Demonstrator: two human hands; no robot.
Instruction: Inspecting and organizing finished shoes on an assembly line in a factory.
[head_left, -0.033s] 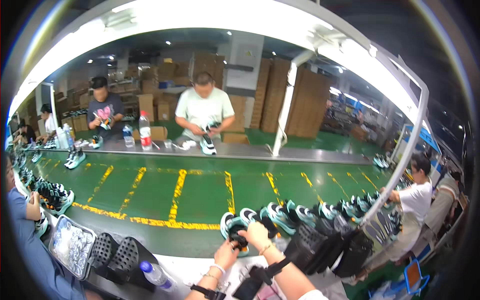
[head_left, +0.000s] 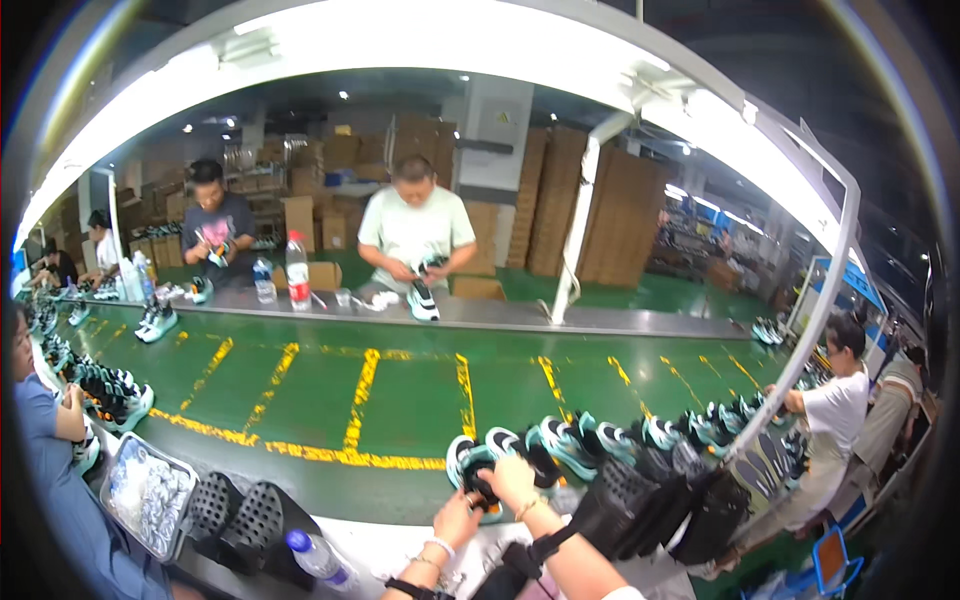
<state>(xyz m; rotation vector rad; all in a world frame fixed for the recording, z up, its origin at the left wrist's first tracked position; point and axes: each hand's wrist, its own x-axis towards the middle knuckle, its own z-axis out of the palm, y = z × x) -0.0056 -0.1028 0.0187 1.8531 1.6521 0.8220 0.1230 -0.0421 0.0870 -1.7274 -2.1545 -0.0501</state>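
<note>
Both hands on one shoe (head_left: 456, 459), near edge of the green desk (head_left: 320, 393).
Left hand (head_left: 459, 517) and right hand (head_left: 514, 481) at the shoe's dark opening; cannot tell whether fingers clamp or only touch. Shoe row (head_left: 570, 447) crowds close on the right, dark pile (head_left: 617, 500) before it. Leftward: capped bottle (head_left: 320, 560), black holed blocks (head_left: 254, 525), tray (head_left: 184, 522) of shiny pieces (head_left: 163, 497).

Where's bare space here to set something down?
Mid green belt, between the grey bench and the shoe you're handling; also that bench, just right of the white post. Crowded: the shoe row on the right, and the tray, perforated black pieces and bottle at near left.
</note>
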